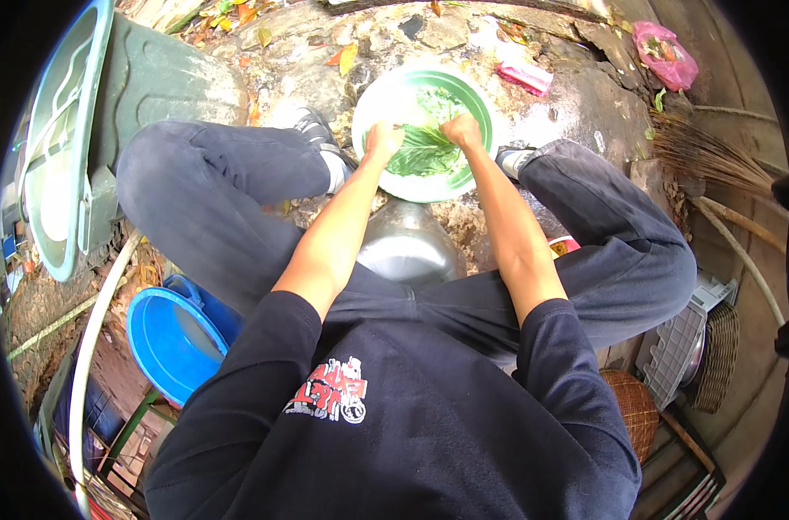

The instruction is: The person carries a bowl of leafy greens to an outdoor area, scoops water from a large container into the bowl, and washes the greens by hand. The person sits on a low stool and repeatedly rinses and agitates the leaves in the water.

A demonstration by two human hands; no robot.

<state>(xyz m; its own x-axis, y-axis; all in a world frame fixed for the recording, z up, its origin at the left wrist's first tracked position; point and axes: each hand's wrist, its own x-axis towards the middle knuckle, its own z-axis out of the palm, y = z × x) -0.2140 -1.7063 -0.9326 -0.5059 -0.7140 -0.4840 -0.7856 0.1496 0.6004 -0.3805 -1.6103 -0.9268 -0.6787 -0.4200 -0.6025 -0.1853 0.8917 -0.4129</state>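
A round green plastic basin (pixel 487 140) stands on the rocky ground between my feet, with light green leafy pieces and liquid in it. A large green leaf (pixel 427 148) stretches across the basin between my hands. At its left end, my left hand (pixel 384 142) is closed on the leaf over the basin's left side. My right hand (pixel 462 132) grips the leaf's right end, fingers curled. Glare washes out the basin's upper left part, and the fingertips are hard to make out. A rounded metal pot (pixel 407 250) lies just below the basin, between my legs.
A large dark green tub (pixel 167 78) stands at the upper left, and a blue plastic bucket (pixel 173 344) at the lower left. A pink brush (pixel 526 77) lies right of the basin. Farther right are a pink plastic bag (pixel 668 58), a twig broom (pixel 706 153) and woven baskets (pixel 719 357) by a wall.
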